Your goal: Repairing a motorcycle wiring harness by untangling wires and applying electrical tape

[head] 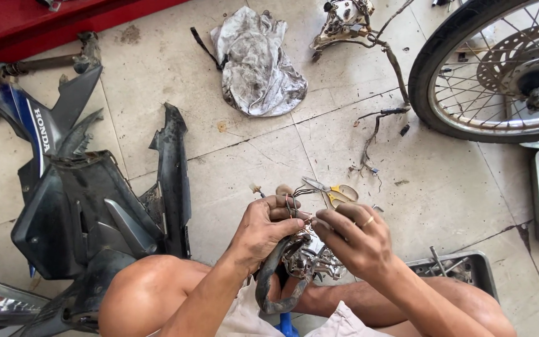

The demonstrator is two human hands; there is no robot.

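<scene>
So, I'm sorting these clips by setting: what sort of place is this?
Probably a motorcycle repair shop floor. A spoked wheel, stripped body panels and a metal parts tray lie on the tiles, while the left hand and right hand work a wire bundle.

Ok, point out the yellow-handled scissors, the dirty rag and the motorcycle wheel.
yellow-handled scissors [335, 192]: head view, on a yellow handle loop.
dirty rag [257, 62]: head view, middle of the crumpled cloth.
motorcycle wheel [435, 62]: head view, on the black tyre.

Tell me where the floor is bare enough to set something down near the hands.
Bare tiles lie between the grey rag and the black fairing panel, and right of the yellow-handled pliers toward the wheel. It is crowded around both hands, left hand and right hand.
</scene>
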